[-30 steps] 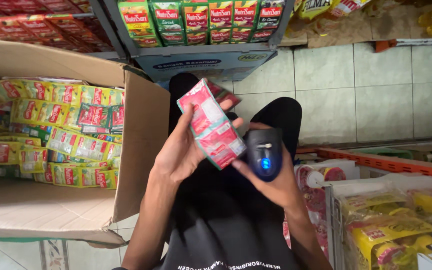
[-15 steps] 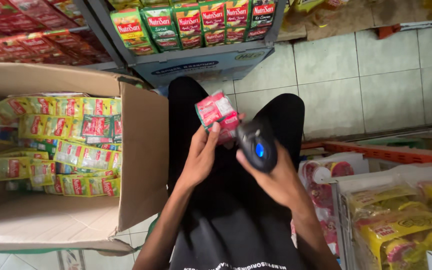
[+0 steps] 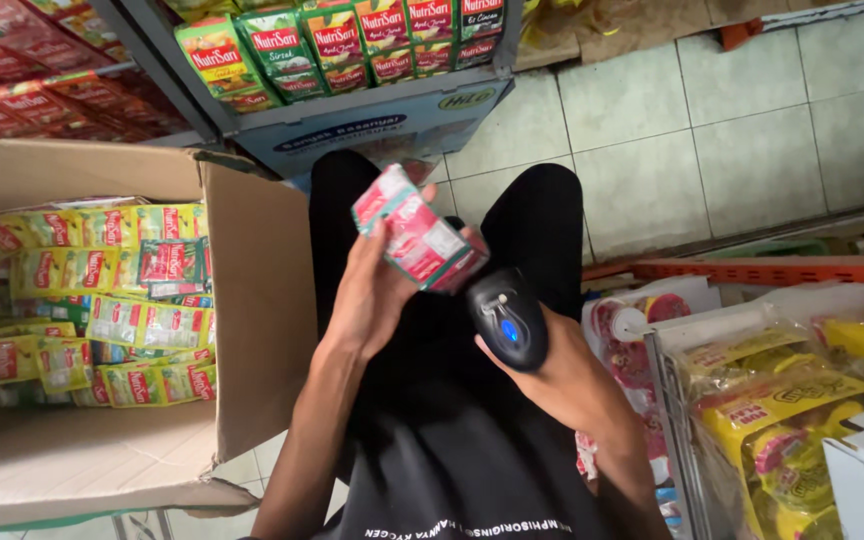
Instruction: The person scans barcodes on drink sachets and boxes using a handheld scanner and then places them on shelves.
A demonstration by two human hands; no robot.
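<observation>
While the person crouches over the tiled floor, the left hand (image 3: 370,290) lifts a strip of red-and-green sachets (image 3: 415,232) up before the knees, fingers wrapped round the strip's lower left edge and thumb across its face, so that the printed side tilts toward the scanner. That tilt seems meant to give the reader a clean look at the pack. The right hand (image 3: 562,375) is closed round a black handheld scanner (image 3: 508,320), its blue light showing, its head touching or just beside the strip's lower corner; I cannot tell which. Both wrists are bent inward, forearms converging above the dark trousers, elbows kept low and close to the body

To the person's left stands an open cardboard box (image 3: 252,300) stuffed with yellow and green sachets (image 3: 102,290), near enough to reach. Ahead, a shelf (image 3: 382,110) carries more upright packs, and to the right a wire basket (image 3: 667,400) holds yellow bagged goods
</observation>
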